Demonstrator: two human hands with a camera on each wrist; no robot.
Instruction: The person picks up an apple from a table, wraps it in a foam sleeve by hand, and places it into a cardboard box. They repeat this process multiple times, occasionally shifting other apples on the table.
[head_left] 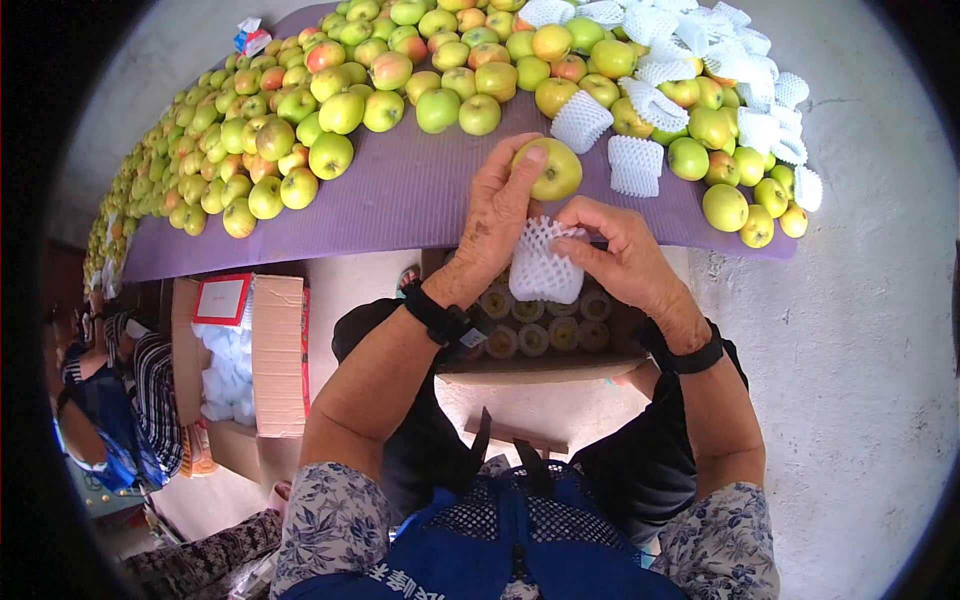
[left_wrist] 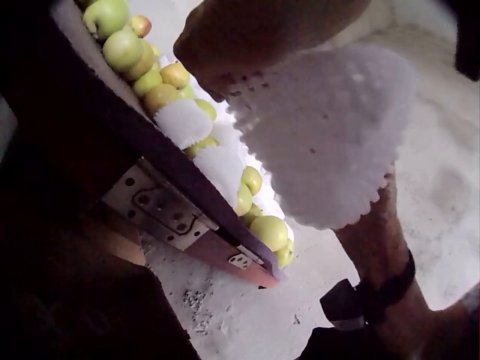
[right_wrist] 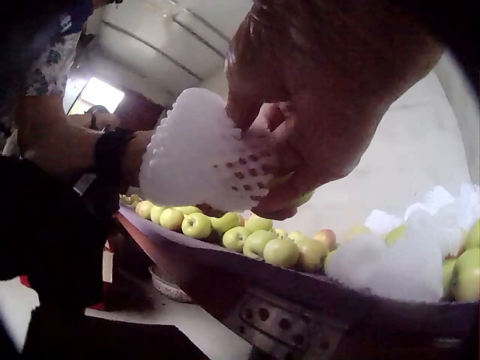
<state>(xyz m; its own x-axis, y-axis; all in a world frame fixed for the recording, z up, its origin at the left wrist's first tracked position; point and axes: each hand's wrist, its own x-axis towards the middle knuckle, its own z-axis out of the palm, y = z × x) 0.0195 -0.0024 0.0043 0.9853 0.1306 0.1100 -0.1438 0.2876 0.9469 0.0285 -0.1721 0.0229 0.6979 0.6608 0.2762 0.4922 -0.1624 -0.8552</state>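
Note:
My left hand (head_left: 490, 215) grips a yellow-green apple (head_left: 560, 176), its thumb lying across the fruit. Just below the apple, my right hand (head_left: 632, 255) pinches the upper edge of a white foam net sleeve (head_left: 546, 268) between thumb and fingers. The sleeve hangs down beside the left palm, its mesh stretched near the top. In the right wrist view the foam net (right_wrist: 191, 161) spreads out from under the right fingers, and the apple is mostly hidden behind the hand. Seen from the left wrist, the net (left_wrist: 322, 142) covers most of the right hand.
A purple-covered table (head_left: 390, 190) bears a large heap of apples (head_left: 340, 112), with more foam sleeves (head_left: 635, 165) at its right. Below stands an open carton (head_left: 540, 372) holding rows of netted apples. Another cardboard box (head_left: 280, 355) with white foam sits left, near another person (head_left: 150, 400).

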